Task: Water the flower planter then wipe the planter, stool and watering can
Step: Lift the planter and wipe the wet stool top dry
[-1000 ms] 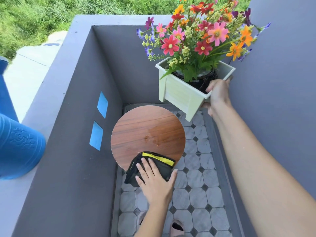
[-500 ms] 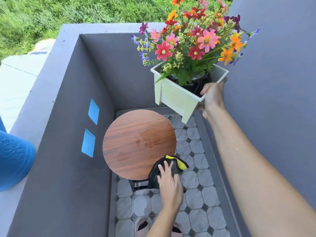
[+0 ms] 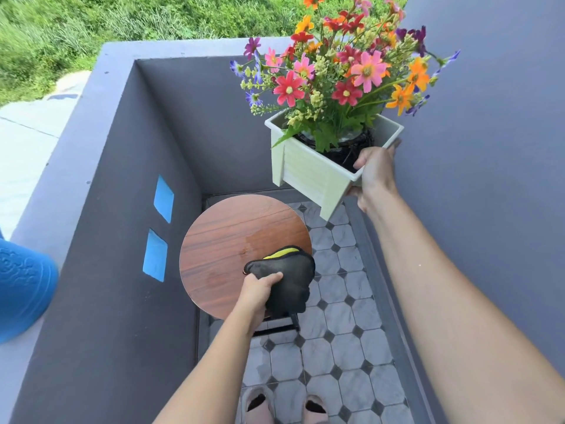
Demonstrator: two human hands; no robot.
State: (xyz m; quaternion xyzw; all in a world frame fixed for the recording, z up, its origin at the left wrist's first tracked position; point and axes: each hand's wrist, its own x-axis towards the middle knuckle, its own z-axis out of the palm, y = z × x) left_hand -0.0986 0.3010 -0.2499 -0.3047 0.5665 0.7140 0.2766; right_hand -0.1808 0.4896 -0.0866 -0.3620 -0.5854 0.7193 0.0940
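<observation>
My right hand (image 3: 374, 175) grips the near corner of a pale green planter (image 3: 308, 172) full of bright flowers (image 3: 336, 75) and holds it tilted in the air, above and to the right of the stool. The round wooden stool (image 3: 226, 246) stands on the tiled floor, with a faint wet patch on its top. My left hand (image 3: 260, 290) clutches a bunched black cloth with a yellow edge (image 3: 290, 273) over the stool's near right rim. No watering can shows.
Grey walls (image 3: 137, 209) close in the narrow balcony on the left, back and right. A blue embossed object (image 3: 21, 286) sits on the left ledge. Grey octagonal floor tiles (image 3: 336, 347) lie below, and my slippered feet (image 3: 284, 405) stand at the bottom edge.
My left hand went from pressing the cloth flat on the stool to bunching it up and lifting it at the near right rim. The planter stays held aloft in my right hand.
</observation>
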